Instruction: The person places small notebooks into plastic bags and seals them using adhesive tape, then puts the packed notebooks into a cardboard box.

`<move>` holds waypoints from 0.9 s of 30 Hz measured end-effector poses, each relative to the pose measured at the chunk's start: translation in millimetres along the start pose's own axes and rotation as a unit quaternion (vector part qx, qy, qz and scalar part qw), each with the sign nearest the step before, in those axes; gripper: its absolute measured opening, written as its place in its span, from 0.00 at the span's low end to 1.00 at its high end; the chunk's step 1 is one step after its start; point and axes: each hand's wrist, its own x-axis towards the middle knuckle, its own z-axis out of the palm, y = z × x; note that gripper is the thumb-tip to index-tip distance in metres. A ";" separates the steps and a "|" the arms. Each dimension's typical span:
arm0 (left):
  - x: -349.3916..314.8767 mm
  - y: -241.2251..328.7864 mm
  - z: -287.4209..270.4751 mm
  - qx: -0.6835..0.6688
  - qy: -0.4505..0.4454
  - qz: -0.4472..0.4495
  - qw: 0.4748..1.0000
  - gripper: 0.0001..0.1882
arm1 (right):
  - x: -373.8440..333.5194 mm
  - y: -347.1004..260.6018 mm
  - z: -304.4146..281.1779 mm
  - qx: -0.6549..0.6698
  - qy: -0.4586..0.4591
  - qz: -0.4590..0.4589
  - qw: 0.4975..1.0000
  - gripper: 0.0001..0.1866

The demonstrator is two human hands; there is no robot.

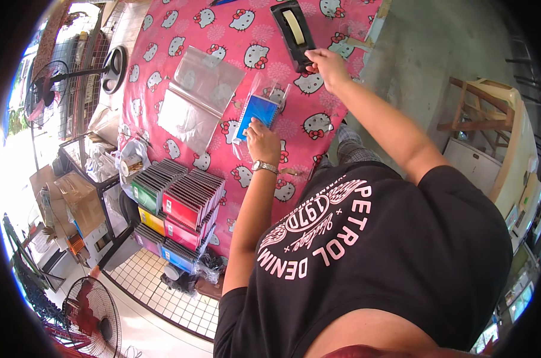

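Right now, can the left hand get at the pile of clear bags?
Probably yes. The left hand rests on the blue packet, and the clear bags lie just beside it on the tablecloth, with nothing between. The right hand is at the tape dispenser.

On the pink-clothed bench (318,95): one black tape dispenser (293,33) at the far edge, one blue booklet (257,114) in a clear sleeve, one pile of clear bags (199,95). Past the left edge, perhaps six stacks of coloured booklets (178,209). Two fans (94,316) stand on the floor.
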 end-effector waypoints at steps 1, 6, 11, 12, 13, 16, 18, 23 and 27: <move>-2.1 -2.7 3.5 -0.001 -0.011 -0.004 1.000 0.32 | -10.8 7.4 -0.8 0.009 -0.023 -0.065 0.998 0.08; -9.4 -6.5 12.3 0.019 0.010 -0.015 1.000 0.34 | -46.8 45.6 -23.0 0.062 -0.069 0.105 0.990 0.06; -12.3 -3.1 20.6 -0.047 0.072 -0.043 0.995 0.29 | -33.3 13.7 23.9 -0.103 -0.451 0.203 0.863 0.04; -14.1 -3.1 21.5 -0.060 0.075 -0.049 0.994 0.28 | -42.5 0.0 54.6 -0.193 -0.512 0.158 0.822 0.05; -13.7 -1.4 20.7 -0.072 0.079 -0.048 0.993 0.26 | -39.4 -0.4 77.1 -0.313 -0.559 0.069 0.765 0.09; -14.7 1.1 20.5 -0.099 0.059 -0.080 0.990 0.22 | -16.1 20.0 128.5 -0.542 -0.618 -0.157 0.546 0.15; -17.6 0.2 25.4 -0.113 0.114 -0.081 0.984 0.20 | -13.9 27.1 145.1 -0.615 -0.623 -0.218 0.432 0.16; -21.5 0.0 30.2 -0.149 0.164 -0.096 0.970 0.19 | -21.2 33.8 158.8 -0.702 -0.588 -0.251 0.314 0.18; -29.3 1.9 26.6 -0.186 0.140 -0.116 0.966 0.28 | -33.1 25.7 153.5 -0.720 -0.513 -0.236 0.404 0.20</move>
